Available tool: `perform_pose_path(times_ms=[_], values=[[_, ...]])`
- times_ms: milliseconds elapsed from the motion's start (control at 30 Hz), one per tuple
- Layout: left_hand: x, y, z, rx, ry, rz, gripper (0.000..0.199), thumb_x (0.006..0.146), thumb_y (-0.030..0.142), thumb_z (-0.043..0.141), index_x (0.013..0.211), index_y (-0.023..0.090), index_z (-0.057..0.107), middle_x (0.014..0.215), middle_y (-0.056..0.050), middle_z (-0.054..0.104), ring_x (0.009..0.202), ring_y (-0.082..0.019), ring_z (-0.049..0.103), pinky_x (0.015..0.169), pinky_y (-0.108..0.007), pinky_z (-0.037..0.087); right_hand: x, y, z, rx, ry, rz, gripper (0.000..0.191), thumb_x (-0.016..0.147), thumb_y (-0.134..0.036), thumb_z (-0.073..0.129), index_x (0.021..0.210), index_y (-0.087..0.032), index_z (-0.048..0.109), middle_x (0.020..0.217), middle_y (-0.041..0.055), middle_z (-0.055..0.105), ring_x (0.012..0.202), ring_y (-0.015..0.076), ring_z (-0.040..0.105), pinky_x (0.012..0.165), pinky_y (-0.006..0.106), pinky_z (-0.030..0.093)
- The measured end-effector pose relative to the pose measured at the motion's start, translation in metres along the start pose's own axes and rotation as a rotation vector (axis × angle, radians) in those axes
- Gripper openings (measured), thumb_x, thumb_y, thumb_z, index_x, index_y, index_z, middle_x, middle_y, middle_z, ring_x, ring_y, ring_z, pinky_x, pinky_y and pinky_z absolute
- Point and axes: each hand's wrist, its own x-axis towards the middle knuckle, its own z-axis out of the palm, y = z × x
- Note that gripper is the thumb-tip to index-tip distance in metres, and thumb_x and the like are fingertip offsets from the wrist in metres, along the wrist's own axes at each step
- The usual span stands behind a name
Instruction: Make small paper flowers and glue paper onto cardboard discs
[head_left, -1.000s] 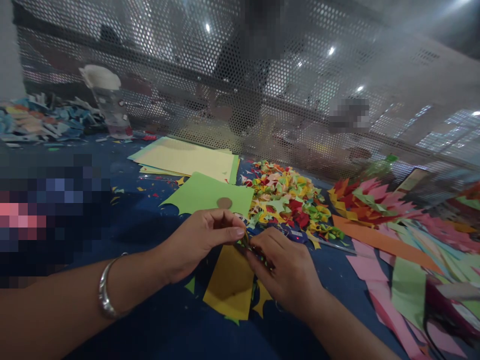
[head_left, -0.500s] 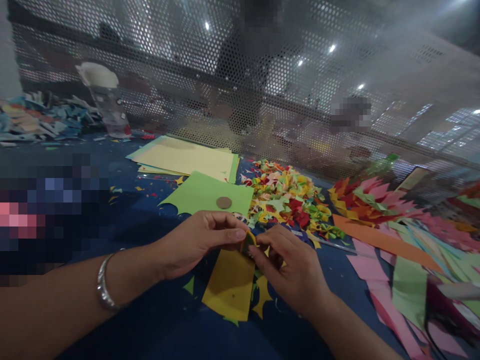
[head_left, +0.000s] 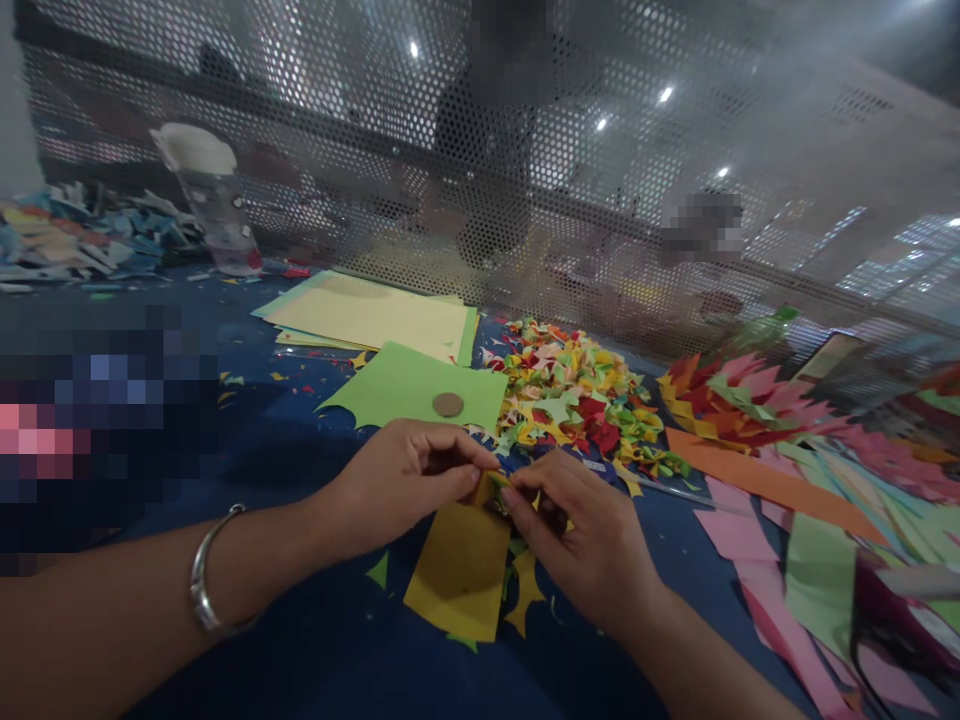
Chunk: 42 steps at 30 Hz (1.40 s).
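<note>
My left hand (head_left: 409, 480), a silver bangle on its wrist, is closed in a pinch. My right hand (head_left: 581, 530) is closed too, thumb against index finger. Between the fingertips of both is a small folded piece of yellow paper (head_left: 487, 490), mostly covered by the fingers. Directly below lies a larger yellow paper sheet (head_left: 457, 575) on the blue table. Beyond my left hand is a green paper sheet (head_left: 397, 390) with scalloped cut edges, and a brown disc (head_left: 448, 404) rests on it.
A heap of coloured paper bits (head_left: 574, 385) lies past my right hand. Pink strips (head_left: 772, 600), an orange strip (head_left: 772, 485) and folded paper pieces fill the right side. Stacked pale sheets (head_left: 375, 315) and a lidded cup (head_left: 217, 210) stand before a perforated metal screen (head_left: 360, 130).
The small yellow piece has turned a little between my fingertips. My left fingers have shifted slightly and the left forearm has dropped a little. Everything on the table stays put.
</note>
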Motion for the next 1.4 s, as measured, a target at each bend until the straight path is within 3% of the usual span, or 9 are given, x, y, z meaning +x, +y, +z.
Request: perform_pose_path(times_ms=[167, 333, 500, 600, 700, 933, 1167, 1300, 1400], values=[[-0.003, 0.0, 0.001, 0.199, -0.002, 0.098, 0.02, 0.085, 0.022, 0.056, 0.103, 0.019, 0.066, 0.094, -0.003, 0.07, 0.079, -0.015, 0.064, 0.07, -0.025, 0.049, 0.0, -0.002, 0.002, -0.006, -0.007, -0.009, 0.013, 0.094, -0.02, 0.056, 0.083, -0.019, 0.063, 0.073, 0.0017, 0.06, 0.065, 0.0131, 0.057, 0.055, 0.023, 0.043], [-0.007, 0.001, 0.0, 0.287, 0.021, 0.179, 0.029, 0.089, 0.021, 0.053, 0.118, 0.022, 0.053, 0.099, -0.003, 0.064, 0.076, -0.013, 0.064, 0.069, -0.025, 0.05, -0.001, 0.0, 0.001, 0.012, -0.02, 0.011, 0.01, 0.094, -0.024, 0.058, 0.086, -0.02, 0.063, 0.075, 0.0019, 0.06, 0.067, 0.0136, 0.058, 0.055, 0.023, 0.044], [-0.005, 0.004, -0.002, 0.231, 0.059, 0.193, 0.026, 0.086, 0.023, 0.06, 0.111, 0.021, 0.054, 0.106, -0.006, 0.065, 0.09, -0.017, 0.065, 0.078, -0.03, 0.05, 0.0, 0.001, -0.003, 0.006, -0.013, 0.04, 0.011, 0.094, -0.025, 0.058, 0.087, -0.019, 0.065, 0.077, 0.002, 0.061, 0.066, 0.0129, 0.058, 0.056, 0.023, 0.045], [-0.002, 0.004, -0.003, 0.173, 0.066, 0.169, 0.022, 0.085, 0.026, 0.063, 0.104, 0.02, 0.056, 0.099, -0.005, 0.066, 0.091, -0.018, 0.064, 0.079, -0.03, 0.049, 0.001, 0.004, -0.01, -0.079, 0.004, 0.071, 0.014, 0.095, -0.027, 0.057, 0.086, -0.02, 0.065, 0.078, 0.0026, 0.063, 0.066, 0.0135, 0.059, 0.058, 0.024, 0.045], [0.0, 0.003, -0.005, 0.129, 0.072, 0.129, 0.02, 0.084, 0.029, 0.066, 0.099, 0.02, 0.057, 0.092, -0.004, 0.066, 0.086, -0.017, 0.063, 0.077, -0.029, 0.049, -0.004, 0.014, -0.026, -0.232, 0.015, 0.14, 0.019, 0.094, -0.034, 0.057, 0.083, -0.021, 0.064, 0.071, 0.0018, 0.063, 0.059, 0.0146, 0.058, 0.053, 0.026, 0.043], [0.002, 0.001, -0.007, 0.042, 0.135, 0.099, 0.02, 0.08, 0.031, 0.072, 0.088, 0.019, 0.058, 0.092, -0.006, 0.068, 0.084, -0.017, 0.063, 0.073, -0.026, 0.048, -0.045, 0.046, -0.067, -0.456, -0.017, 0.488, 0.028, 0.088, -0.049, 0.059, 0.08, -0.023, 0.066, 0.064, 0.0014, 0.065, 0.05, 0.0175, 0.059, 0.048, 0.028, 0.043], [0.004, 0.001, -0.006, 0.087, 0.169, 0.053, 0.019, 0.08, 0.034, 0.071, 0.082, 0.017, 0.063, 0.073, 0.001, 0.061, 0.068, -0.012, 0.056, 0.059, -0.022, 0.043, -0.052, 0.049, -0.06, -0.309, -0.181, 0.7, 0.034, 0.085, -0.054, 0.058, 0.079, -0.021, 0.066, 0.064, 0.0018, 0.066, 0.054, 0.018, 0.057, 0.05, 0.028, 0.039], [0.006, -0.003, -0.007, 0.065, 0.161, 0.07, 0.019, 0.08, 0.034, 0.072, 0.082, 0.017, 0.063, 0.074, 0.002, 0.061, 0.067, -0.01, 0.055, 0.06, -0.021, 0.044, -0.046, 0.055, -0.054, -0.146, -0.108, 0.78, 0.032, 0.077, -0.051, 0.065, 0.074, -0.02, 0.065, 0.062, 0.0009, 0.062, 0.056, 0.0173, 0.054, 0.052, 0.028, 0.039], [0.006, -0.005, -0.008, 0.026, 0.17, 0.072, 0.018, 0.079, 0.033, 0.073, 0.081, 0.018, 0.063, 0.074, 0.002, 0.061, 0.066, -0.009, 0.054, 0.061, -0.021, 0.043, -0.047, 0.054, -0.054, 0.161, 0.01, 0.917, 0.032, 0.072, -0.05, 0.07, 0.07, -0.019, 0.061, 0.059, -0.0023, 0.056, 0.054, 0.0146, 0.051, 0.051, 0.026, 0.04]])
